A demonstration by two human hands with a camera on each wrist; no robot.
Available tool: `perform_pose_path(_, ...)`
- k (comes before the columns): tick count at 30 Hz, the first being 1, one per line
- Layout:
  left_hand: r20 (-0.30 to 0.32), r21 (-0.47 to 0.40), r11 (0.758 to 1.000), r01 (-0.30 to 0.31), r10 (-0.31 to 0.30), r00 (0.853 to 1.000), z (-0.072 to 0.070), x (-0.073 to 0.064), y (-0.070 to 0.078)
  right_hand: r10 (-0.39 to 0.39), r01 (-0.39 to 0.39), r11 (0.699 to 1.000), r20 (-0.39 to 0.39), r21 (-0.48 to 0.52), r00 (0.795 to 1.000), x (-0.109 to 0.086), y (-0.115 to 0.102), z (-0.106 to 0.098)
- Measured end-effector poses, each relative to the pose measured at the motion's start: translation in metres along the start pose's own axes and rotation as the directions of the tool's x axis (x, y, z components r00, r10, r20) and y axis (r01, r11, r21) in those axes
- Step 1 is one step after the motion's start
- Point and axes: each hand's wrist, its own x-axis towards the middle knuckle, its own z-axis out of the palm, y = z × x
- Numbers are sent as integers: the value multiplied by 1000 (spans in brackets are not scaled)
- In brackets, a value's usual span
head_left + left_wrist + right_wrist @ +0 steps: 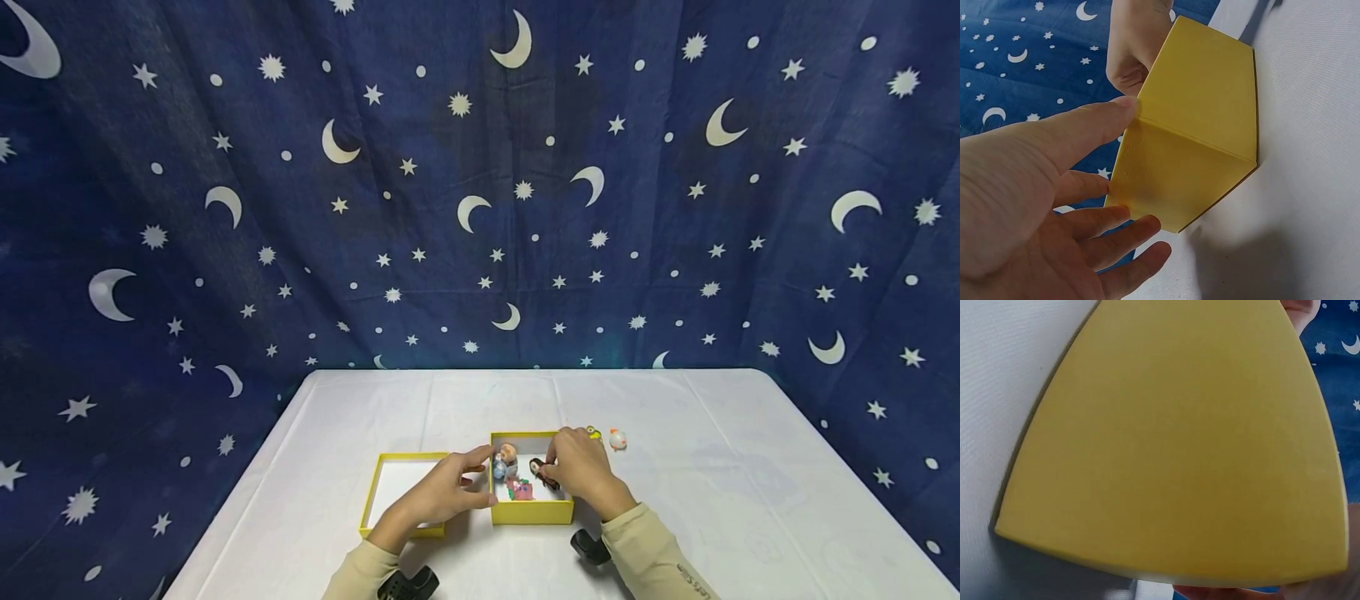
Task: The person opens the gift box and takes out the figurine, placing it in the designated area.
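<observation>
A yellow open box point(532, 513) with a white inside stands on the table. My right hand point(581, 465) reaches over its right wall and pinches a small dark-haired figurine point(537, 468) inside. Along the box's left side is my left hand point(448, 487), its fingers spread and loosely bent; in the left wrist view the thumb and fingertips meet the yellow wall point(1191, 125). Left of the dark-haired figurine, a pink figurine point(520, 489) and a blue and tan figurine point(507, 458) lie in the box. The box wall point(1172, 450) hides the right fingers in the right wrist view.
Behind my left hand lies a yellow-rimmed lid point(401, 479), white inside. Beyond the box's far right corner are a small yellow toy point(594, 433) and a white and orange toy point(617, 439). White cloth covers the table point(712, 500); a starry blue curtain point(480, 250) hangs behind.
</observation>
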Motion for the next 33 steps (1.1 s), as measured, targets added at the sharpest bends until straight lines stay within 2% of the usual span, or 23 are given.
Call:
perform_pose_path(12, -1, 5, 1000, 10, -10, 1000, 0, 2, -1, 20, -20, 1000, 0, -8, 1000, 1, -1, 0)
perform_pose_path(22, -2, -10, 1000, 2, -2, 1000, 0, 0, -1, 30, -29, 999, -11, 44, 1000, 1, 1, 2)
perform_pose_path(33, -5, 0, 1000, 11, -11, 1000, 0, 0, 0, -3, 8, 997, -63, 77, 998, 2, 4, 0)
